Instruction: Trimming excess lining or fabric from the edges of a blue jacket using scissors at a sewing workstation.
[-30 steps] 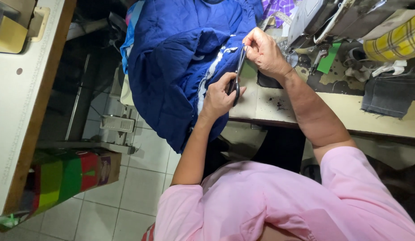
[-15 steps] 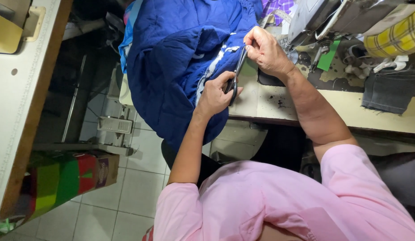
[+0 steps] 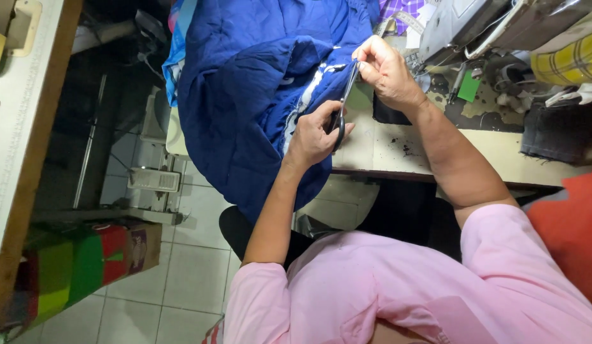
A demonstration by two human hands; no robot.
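The person wears a pink shirt [image 3: 398,286] of plain, soft cloth that lies in broad creases across the front. Its short sleeves are loose and wide. The left sleeve [image 3: 261,296] and the fuller right sleeve [image 3: 500,236] each end in a folded hem. Beyond those hems the arms are bare down to the left hand [image 3: 312,137] and the right hand [image 3: 388,73]. Just above the shirt's left side shows a black garment [image 3: 245,229]; what kind cannot be told
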